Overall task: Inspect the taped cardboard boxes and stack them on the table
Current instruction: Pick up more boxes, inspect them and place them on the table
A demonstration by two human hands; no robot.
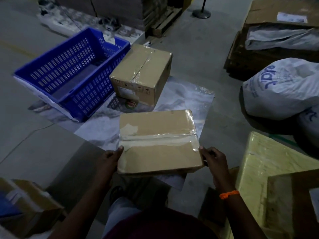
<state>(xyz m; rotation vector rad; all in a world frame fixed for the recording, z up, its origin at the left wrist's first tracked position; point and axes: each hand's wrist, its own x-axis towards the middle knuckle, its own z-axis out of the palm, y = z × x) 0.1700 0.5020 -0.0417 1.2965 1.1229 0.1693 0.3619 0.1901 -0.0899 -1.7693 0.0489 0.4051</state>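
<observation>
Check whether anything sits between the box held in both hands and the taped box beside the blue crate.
Nothing visible blocks it. The left hand and right hand grip the held box; between it and the second box lie only flat plastic sheeting and a small roll at that box's base.

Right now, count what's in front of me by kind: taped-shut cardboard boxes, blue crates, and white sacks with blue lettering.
Taped-shut cardboard boxes: 2, the held box and the floor box
Blue crates: 1, the blue crate
White lettered sacks: 2, the big sack and the edge sack
Total: 5
</observation>
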